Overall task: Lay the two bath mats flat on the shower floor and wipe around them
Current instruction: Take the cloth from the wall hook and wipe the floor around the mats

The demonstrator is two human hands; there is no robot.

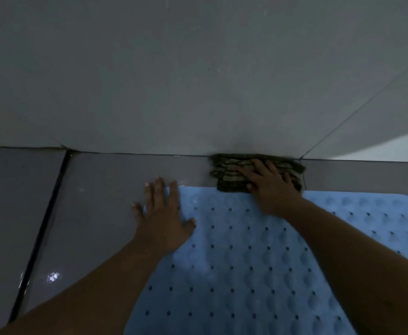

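Head view: you look down at a dim shower floor (106, 213), grey glossy tiles meeting a grey wall (174, 81) along a dark joint.
Mat: one pale blue bath mat (246, 262) with rows of small holes lies flat on the floor, its far edge near the wall, a narrow strip of bare tile between them.
Second mat: not told apart here; the blue surface runs on to the right behind your forearm, but no seam or second edge shows, so you cannot say whether it is one mat or two.
Left hand: your left hand (164, 213) lies palm down, fingers spread, over the mat's far left corner, fingertips on the tile; it grips nothing.
Right hand: your right hand (268, 182) presses flat, fingers apart, on a folded dark checked cloth (229, 172); it pins the cloth, not closed around it.
Cloth position: on the tile strip between mat edge and wall, touching the wall joint, its near edge at the mat's rim.
Floor state: wet glints show on the tiles to the left and by the joint.
Progress: laying looks done for the mat in view; wiping is under way along the far edge.
Left to do: likely the strip toward the left corner, the left side tiles with their wet spots, and the sides out of view.
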